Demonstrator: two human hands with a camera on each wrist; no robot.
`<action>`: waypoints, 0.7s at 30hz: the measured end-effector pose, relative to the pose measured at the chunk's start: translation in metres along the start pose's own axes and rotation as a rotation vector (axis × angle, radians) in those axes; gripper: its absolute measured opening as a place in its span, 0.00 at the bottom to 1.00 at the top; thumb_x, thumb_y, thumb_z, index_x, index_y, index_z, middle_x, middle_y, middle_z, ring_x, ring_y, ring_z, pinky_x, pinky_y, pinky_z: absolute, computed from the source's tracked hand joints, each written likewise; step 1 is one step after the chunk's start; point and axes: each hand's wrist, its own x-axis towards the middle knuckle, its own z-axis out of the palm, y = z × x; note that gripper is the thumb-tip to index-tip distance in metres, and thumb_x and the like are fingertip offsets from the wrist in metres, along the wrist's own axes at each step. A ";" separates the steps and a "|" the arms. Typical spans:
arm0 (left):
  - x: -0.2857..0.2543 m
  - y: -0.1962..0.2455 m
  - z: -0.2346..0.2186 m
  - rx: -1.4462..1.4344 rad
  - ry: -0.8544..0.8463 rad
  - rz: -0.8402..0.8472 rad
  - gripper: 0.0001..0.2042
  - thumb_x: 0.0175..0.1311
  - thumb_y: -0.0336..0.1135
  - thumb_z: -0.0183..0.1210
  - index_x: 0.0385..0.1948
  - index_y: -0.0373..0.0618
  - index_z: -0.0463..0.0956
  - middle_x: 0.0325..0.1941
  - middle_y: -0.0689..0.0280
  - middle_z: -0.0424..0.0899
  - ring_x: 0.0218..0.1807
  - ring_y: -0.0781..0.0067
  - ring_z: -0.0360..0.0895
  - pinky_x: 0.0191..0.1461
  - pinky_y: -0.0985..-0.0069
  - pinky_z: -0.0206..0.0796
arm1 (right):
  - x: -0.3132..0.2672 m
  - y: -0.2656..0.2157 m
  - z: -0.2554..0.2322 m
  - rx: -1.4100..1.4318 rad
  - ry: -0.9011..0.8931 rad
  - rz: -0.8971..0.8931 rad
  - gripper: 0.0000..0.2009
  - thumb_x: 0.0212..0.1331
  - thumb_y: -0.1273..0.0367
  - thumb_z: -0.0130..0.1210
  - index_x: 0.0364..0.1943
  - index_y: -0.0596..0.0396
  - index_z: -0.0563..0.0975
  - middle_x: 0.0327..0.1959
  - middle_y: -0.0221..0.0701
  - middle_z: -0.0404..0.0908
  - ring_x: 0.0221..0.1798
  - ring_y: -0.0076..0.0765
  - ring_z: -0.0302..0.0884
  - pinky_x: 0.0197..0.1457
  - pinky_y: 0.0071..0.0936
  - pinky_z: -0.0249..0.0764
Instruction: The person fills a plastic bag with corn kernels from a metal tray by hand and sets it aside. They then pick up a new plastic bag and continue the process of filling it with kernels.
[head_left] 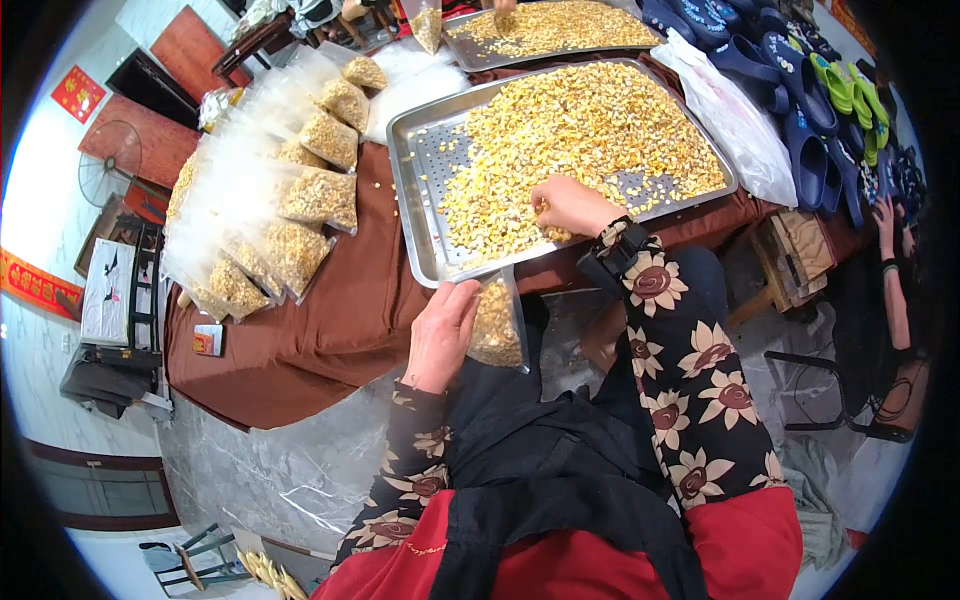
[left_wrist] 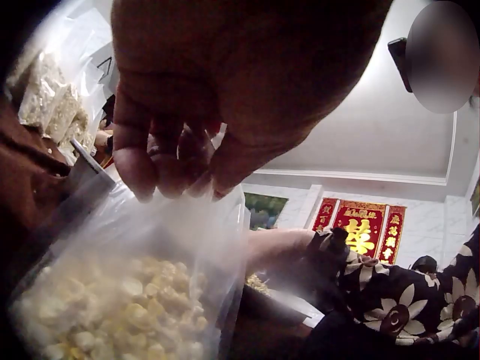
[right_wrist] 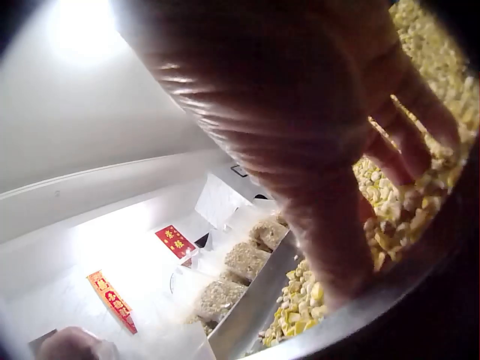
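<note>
In the head view my left hand (head_left: 443, 335) pinches the top of a clear plastic bag (head_left: 497, 325) that hangs just below the tray's near rim. Yellow-white corn kernels (left_wrist: 127, 307) fill the lower part of this bag in the left wrist view. My right hand (head_left: 573, 205) reaches into the heap of corn kernels (head_left: 600, 120) near the front of a metal tray (head_left: 425, 200). Seen from the right wrist, the fingers (right_wrist: 401, 154) point down into the kernels, thumb apart from them. Kernels hide the fingertips.
Several filled plastic bags (head_left: 318, 195) stand on the brown tablecloth (head_left: 300, 350) at left. Behind is a second tray of kernels (head_left: 560, 28). A white plastic bag (head_left: 735, 130) and blue clogs (head_left: 805, 150) are at right. A chair (head_left: 835, 395) stands on the floor.
</note>
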 end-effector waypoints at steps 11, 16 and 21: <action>0.000 -0.001 -0.001 -0.007 0.003 0.019 0.08 0.62 0.29 0.54 0.41 0.47 0.73 0.34 0.58 0.73 0.38 0.52 0.75 0.38 0.63 0.68 | 0.009 -0.044 -0.011 0.870 -0.075 -0.005 0.09 0.52 0.68 0.59 0.32 0.60 0.81 0.24 0.26 0.80 0.28 0.19 0.75 0.31 0.24 0.74; 0.001 0.000 0.000 0.001 0.013 0.030 0.07 0.62 0.29 0.54 0.41 0.47 0.73 0.33 0.58 0.73 0.37 0.51 0.75 0.37 0.63 0.68 | 0.004 -0.076 -0.005 0.748 -0.162 -0.211 0.10 0.56 0.68 0.58 0.38 0.58 0.81 0.30 0.27 0.82 0.34 0.20 0.76 0.41 0.22 0.73; 0.000 -0.002 0.001 0.002 0.026 0.034 0.08 0.62 0.29 0.54 0.41 0.47 0.73 0.33 0.57 0.73 0.37 0.51 0.75 0.37 0.63 0.68 | 0.003 -0.081 -0.006 0.665 -0.167 -0.286 0.14 0.54 0.60 0.59 0.37 0.56 0.83 0.31 0.36 0.85 0.35 0.31 0.82 0.43 0.27 0.75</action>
